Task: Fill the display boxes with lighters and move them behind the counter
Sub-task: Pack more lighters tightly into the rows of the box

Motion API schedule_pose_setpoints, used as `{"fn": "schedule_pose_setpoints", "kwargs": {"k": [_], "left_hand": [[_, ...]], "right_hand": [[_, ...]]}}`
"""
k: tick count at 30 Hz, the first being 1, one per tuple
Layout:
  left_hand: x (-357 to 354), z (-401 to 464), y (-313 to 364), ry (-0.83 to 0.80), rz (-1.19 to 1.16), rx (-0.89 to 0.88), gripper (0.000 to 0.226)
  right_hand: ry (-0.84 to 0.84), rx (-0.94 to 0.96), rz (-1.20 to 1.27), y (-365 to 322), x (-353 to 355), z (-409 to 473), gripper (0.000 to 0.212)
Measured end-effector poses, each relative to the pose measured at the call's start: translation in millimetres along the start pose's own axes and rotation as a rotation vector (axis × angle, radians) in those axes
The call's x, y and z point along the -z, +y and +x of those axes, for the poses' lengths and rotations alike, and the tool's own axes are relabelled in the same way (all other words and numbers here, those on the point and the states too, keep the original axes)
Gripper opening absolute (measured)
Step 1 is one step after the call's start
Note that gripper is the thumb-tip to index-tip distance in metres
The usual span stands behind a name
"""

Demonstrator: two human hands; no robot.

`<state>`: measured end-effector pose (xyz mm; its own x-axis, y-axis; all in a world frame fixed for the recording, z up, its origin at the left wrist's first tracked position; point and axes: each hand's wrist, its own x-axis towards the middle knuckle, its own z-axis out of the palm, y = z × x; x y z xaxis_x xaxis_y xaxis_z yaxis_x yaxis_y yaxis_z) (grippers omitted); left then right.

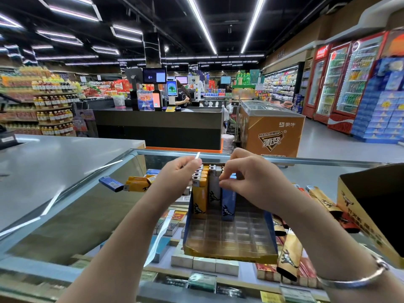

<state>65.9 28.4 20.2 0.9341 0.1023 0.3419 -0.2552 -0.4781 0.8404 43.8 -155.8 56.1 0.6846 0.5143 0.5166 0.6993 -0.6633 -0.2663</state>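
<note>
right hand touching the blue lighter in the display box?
Touching. The head view shows the right hand with fingertips pinched on the top of the blue lighter standing in the display box.

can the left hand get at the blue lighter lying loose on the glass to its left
Probably yes. The blue lighter lies flat on the glass counter left of the left hand, nothing over it; only yellow lighters lie between.

Yellow lighters (pixel 200 193), a white lighter (pixel 213 184), a blue lighter (pixel 228 202).
</note>
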Motion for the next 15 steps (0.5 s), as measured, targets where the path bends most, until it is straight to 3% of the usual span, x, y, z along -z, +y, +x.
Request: {"fn": "schedule_pose_setpoints", "kwargs": {"k": [3, 5, 8, 10, 15], "left_hand": [[14.8, 6.4, 11.8, 0.070, -0.489, 0.140, 0.030], [25.5, 2.4, 17.0, 0.035, -0.898, 0.141, 0.020], [30.5, -5.1, 24.4, 0.001, -1.257, 0.102, 0.023], [28.8, -8.0, 30.0, 0.003, -1.348, 0.063, 0.027], [22.5, -15.8, 38.5, -0.021, -1.232, -0.065, 0.028]], "right_hand": [[0.100, 0.008, 0.038, -2.7, -2.0, -1.2, 0.013], [0.183, 0.019, 0.092, -6.0, -1.0, -1.4, 0.011], [0.231, 0.049, 0.175, -13.7, 0.9, -1.9, 0.005], [0.208, 0.075, 0.215, -20.3, -0.7, -3.7, 0.007], [0.112, 0.081, 0.311, -32.9, -11.0, -5.8, 0.033]]}}
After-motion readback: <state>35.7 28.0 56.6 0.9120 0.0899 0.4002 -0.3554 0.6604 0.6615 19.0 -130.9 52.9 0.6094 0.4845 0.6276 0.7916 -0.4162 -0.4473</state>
